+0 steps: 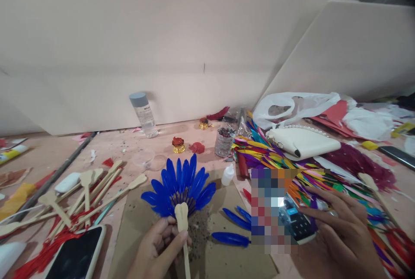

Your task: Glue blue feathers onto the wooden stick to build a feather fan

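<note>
A fan of blue feathers (181, 179) spreads from a pale wooden handle (182, 223) with a rounded, notched head. My left hand (165, 242) grips this handle between thumb and fingers, holding the fan upright above a brown cardboard sheet (129, 227). Several loose blue feathers (231, 239) lie on the cardboard to its right. My right hand (343, 227) reaches in with its fingers extended over a dark-faced device (300, 223), apparently a phone with a lit screen. A blocky blurred patch hides the device's left part. Whether the fingertips touch it is unclear.
Wooden handles (87, 184) with red tassels and a phone (76, 255) lie left. A small white bottle (228, 175), a jar (223, 143) and a clear bottle (144, 115) stand behind. Coloured feathers (269, 153), a white purse (304, 141) and a plastic bag (285, 106) crowd the right.
</note>
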